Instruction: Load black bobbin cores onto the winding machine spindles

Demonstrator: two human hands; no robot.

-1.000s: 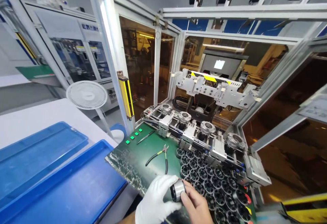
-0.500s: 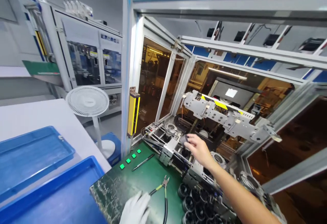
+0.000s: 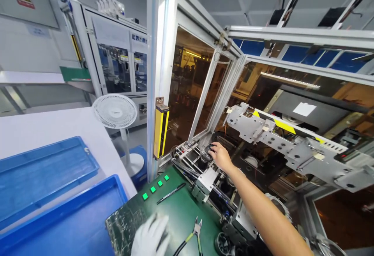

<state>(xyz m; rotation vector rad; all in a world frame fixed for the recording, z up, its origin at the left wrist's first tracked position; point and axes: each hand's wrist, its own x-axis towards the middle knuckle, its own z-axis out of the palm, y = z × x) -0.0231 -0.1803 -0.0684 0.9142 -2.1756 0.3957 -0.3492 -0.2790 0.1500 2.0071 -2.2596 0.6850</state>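
My right hand (image 3: 221,157), bare, reaches into the machine with its fingers closed on a small dark round part (image 3: 210,147). That part is at the round metal fixture (image 3: 205,155) at the machine's left end; my fingers hide some of it, and I cannot tell whether it is fully seated. My left hand (image 3: 150,235), in a white glove, lies over the green worktop (image 3: 172,209) with its fingers apart and nothing in them. Diagonal cutters (image 3: 197,228) lie just right of it, their handles running out at the bottom edge. Several black cylindrical parts (image 3: 222,243) stand at the bottom, partly out of view.
A pen (image 3: 171,193) and several lit green buttons (image 3: 152,189) are on the worktop. Blue trays (image 3: 117,182) and a white fan (image 3: 115,112) stand left. A frame post (image 3: 159,69) with a yellow-black bar (image 3: 161,131) and a metal plate assembly (image 3: 271,139) bound the machine opening.
My right hand has moved the dark round part leftward and deeper, onto the round fixture. My left hand stays over the worktop. The view has turned, showing more of the room at left.
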